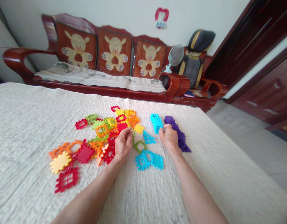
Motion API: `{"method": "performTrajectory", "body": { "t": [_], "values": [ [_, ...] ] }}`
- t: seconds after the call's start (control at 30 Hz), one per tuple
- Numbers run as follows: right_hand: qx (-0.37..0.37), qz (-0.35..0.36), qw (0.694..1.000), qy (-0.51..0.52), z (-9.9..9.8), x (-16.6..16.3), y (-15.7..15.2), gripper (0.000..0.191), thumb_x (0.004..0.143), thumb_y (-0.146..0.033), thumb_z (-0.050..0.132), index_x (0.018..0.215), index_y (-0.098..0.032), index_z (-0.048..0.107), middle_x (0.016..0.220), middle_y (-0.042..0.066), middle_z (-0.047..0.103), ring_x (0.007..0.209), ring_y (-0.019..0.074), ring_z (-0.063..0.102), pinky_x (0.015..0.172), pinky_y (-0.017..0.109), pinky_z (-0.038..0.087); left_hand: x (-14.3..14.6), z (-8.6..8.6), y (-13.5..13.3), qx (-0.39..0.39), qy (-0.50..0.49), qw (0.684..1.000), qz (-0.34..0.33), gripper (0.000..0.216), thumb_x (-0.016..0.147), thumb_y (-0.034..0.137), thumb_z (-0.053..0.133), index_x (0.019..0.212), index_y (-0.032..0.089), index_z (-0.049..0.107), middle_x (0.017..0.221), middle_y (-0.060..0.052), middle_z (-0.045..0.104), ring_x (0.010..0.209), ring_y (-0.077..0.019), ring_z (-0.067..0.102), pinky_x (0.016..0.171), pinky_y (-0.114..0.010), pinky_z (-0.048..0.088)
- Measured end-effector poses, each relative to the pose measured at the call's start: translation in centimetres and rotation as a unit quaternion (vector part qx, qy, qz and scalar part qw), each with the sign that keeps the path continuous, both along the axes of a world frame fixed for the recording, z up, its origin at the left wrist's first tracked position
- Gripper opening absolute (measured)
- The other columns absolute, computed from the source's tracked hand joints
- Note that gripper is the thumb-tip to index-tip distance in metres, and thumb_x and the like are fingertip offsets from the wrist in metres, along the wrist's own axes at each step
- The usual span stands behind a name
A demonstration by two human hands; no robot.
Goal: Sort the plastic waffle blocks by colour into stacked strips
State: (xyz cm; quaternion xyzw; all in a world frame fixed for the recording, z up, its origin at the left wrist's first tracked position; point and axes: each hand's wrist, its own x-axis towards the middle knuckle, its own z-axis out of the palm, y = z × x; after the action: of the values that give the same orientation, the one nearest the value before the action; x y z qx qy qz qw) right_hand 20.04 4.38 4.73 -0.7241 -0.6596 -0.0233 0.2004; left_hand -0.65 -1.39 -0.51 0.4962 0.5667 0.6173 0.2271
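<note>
A heap of flat, toothed plastic tiles in red, orange, yellow and green (103, 130) is spread over a white quilted cloth (29, 124). My left hand (123, 144) is curled shut at the heap's right edge, pinching a green open-frame tile (139, 145). My right hand (168, 137) is closed between a cyan stack (155, 122) and a purple row of tiles (178, 133), fingertips at the cyan stack; what it grips is unclear. Loose cyan tiles (149, 159) lie between my wrists.
A dark red wooden bench (106, 90) with three animal-print back cushions runs along the cloth's far edge. A small fan (175, 55) and a padded seat cushion (196, 56) sit at its right end. Wooden doors stand at right, over a grey floor.
</note>
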Motion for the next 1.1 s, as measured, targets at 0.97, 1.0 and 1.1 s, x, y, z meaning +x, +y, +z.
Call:
{"method": "performTrajectory", "body": {
  "t": [0.97, 1.0, 1.1],
  "values": [
    [-0.15, 0.345, 0.919, 0.115, 1.2, 2.5, -10.7, 0.031, 0.074, -0.017, 0.058, 0.105, -0.017, 0.064, 0.11, 0.009, 0.063, 0.102, 0.0201, 0.06, 0.09, 0.033, 0.047, 0.6, 0.3, -0.3, 0.142, 0.252, 0.956, -0.054, 0.028, 0.084, 0.01, 0.041, 0.101, 0.018, 0.062, 0.092, -0.007, 0.066, 0.087, -0.0166, 0.063, 0.077, -0.028, 0.051],
    [-0.144, 0.337, 0.922, 0.124, 1.2, 2.6, -10.4, 0.027, 0.079, -0.02, 0.054, 0.104, -0.017, 0.064, 0.105, 0.009, 0.066, 0.097, 0.0196, 0.062, 0.087, 0.032, 0.048, 0.6, 0.2, -0.3, 0.146, 0.255, 0.954, -0.053, 0.028, 0.084, 0.01, 0.042, 0.101, 0.018, 0.062, 0.092, -0.007, 0.066, 0.086, -0.0164, 0.063, 0.076, -0.028, 0.051],
    [-0.096, 0.288, 0.945, 0.121, 1.2, 3.0, -8.5, 0.031, 0.087, -0.023, 0.041, 0.107, -0.015, 0.063, 0.091, 0.007, 0.069, 0.086, 0.0201, 0.065, 0.081, 0.032, 0.049, 0.6, 0.2, -0.4, 0.151, 0.259, 0.953, -0.051, 0.027, 0.084, 0.01, 0.042, 0.101, 0.018, 0.062, 0.091, -0.006, 0.066, 0.085, -0.0159, 0.063, 0.075, -0.027, 0.051]
  ]
}}
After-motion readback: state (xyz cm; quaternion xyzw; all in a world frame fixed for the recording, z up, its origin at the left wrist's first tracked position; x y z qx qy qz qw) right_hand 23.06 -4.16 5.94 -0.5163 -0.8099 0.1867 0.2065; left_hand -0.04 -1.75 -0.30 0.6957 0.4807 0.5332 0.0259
